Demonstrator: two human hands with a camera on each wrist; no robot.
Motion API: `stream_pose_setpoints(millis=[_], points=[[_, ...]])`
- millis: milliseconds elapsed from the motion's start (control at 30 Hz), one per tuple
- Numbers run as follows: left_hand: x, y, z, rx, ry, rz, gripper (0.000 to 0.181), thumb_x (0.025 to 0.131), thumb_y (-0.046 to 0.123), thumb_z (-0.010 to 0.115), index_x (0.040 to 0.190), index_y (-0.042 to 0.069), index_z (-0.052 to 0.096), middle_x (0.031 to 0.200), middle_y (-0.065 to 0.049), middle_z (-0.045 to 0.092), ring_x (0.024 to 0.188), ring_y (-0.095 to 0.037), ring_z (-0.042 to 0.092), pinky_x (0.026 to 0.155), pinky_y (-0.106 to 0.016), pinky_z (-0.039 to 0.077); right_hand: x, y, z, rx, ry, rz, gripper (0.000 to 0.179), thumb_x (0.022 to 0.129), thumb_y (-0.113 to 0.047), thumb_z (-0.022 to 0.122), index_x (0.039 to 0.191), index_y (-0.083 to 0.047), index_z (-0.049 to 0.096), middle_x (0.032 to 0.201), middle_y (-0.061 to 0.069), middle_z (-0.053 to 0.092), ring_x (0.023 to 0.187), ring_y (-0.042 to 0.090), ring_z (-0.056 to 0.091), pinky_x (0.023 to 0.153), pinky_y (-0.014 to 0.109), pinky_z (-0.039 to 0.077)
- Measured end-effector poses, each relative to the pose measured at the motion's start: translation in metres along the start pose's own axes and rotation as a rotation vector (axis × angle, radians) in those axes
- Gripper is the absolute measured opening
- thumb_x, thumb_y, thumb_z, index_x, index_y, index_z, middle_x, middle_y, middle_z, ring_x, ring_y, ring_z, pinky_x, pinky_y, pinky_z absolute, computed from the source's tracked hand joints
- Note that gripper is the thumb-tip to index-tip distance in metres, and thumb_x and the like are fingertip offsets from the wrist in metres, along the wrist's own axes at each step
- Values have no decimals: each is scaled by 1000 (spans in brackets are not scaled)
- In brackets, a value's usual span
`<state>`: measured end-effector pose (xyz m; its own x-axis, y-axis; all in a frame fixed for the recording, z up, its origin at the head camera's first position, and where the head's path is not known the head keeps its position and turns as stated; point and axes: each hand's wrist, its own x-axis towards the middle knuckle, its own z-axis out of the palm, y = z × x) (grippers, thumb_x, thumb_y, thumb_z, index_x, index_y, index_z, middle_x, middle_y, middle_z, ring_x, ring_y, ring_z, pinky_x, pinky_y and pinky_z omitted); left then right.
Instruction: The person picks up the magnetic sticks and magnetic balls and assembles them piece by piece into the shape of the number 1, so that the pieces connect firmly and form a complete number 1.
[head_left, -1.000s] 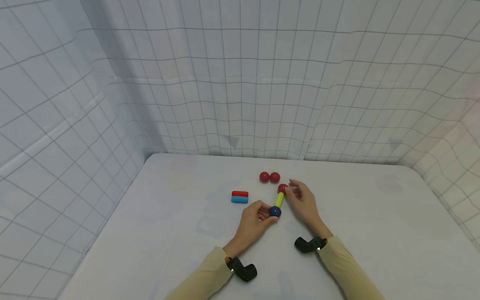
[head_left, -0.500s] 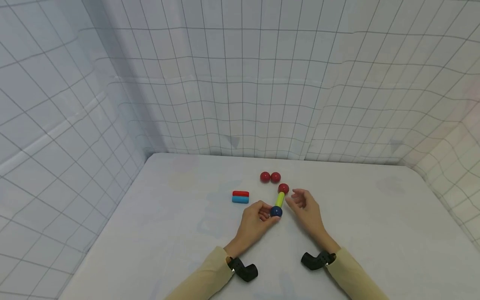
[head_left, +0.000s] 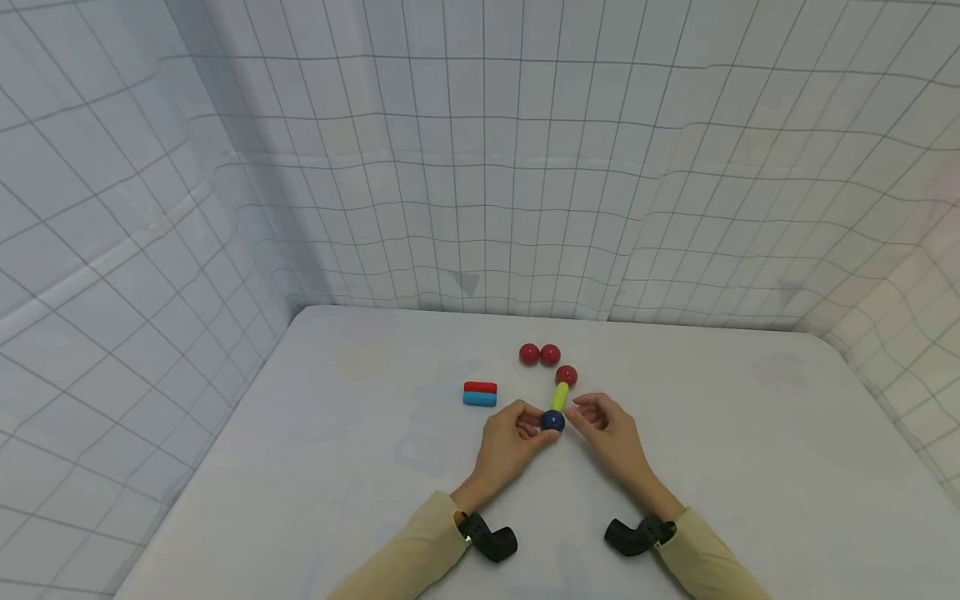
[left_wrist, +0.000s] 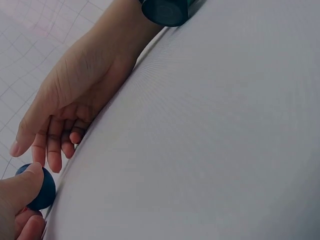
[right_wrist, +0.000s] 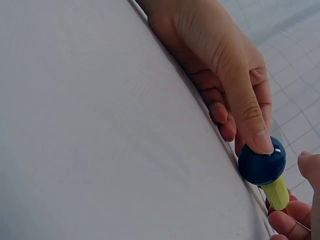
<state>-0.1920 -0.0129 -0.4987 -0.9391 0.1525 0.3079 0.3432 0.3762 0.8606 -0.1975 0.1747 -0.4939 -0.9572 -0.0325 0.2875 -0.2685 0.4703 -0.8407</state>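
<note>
In the head view my left hand (head_left: 504, 446) pinches a dark blue ball (head_left: 552, 421) between thumb and fingers. From that ball a yellow-green rod (head_left: 559, 397) runs away to a red ball (head_left: 566, 376) at its far end. My right hand (head_left: 613, 437) is just right of the rod, thumb and fingers apart and loosely bent. The right wrist view has the left thumb pressed on the blue ball (right_wrist: 262, 162), with the ribbed rod (right_wrist: 276, 194) under it. There, right fingertips (right_wrist: 287, 225) lie close to the rod's far end, which they partly hide.
Two more red balls (head_left: 539, 354) sit side by side farther back on the white table (head_left: 360, 467). Left of the rod lie a red rod (head_left: 480, 387) and a light blue rod (head_left: 479, 399), side by side. Grid-patterned curtains (head_left: 480, 167) close off the back and sides.
My right hand has left the red ball at the far end and come back toward me, beside the rod and blue ball. My left hand keeps its pinch on the blue ball.
</note>
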Motion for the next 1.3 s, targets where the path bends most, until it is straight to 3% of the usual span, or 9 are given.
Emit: stream_pose_setpoints(millis=[367,633,1067,1300], points=[[1,4,2,9,12,-50,28,75,26,82,94,12,66,84,7,67,66,-2,58,60,-21,49,2,-4,-1,-22,-50,62,26,87,-32,70,97,-9,68,82,-2,62,75,15,54,66,24,44],[1,6,3,29,22,-32,29,74,29,82,92,13,67,82,7,68,66,-1,58,59,-21,48,2,-7,-2,-74,-65,102,29,84,-38,72,92,-11,70,78,-2,59,77,16,53,67,29,44],[1,5,2,31,31,-6,29,73,30,82,93,14,68,84,7,70,66,-1,59,60,-21,48,2,-10,-1,-94,-58,39,20,81,-35,75,81,-15,74,78,-5,61,78,16,49,69,33,40],[2,3,2,23,27,6,28,73,27,82,94,13,70,84,6,70,65,-1,59,59,-21,49,2,-5,0,-102,-49,-58,14,82,-29,75,80,-15,75,77,-7,61,77,15,51,68,32,40]])
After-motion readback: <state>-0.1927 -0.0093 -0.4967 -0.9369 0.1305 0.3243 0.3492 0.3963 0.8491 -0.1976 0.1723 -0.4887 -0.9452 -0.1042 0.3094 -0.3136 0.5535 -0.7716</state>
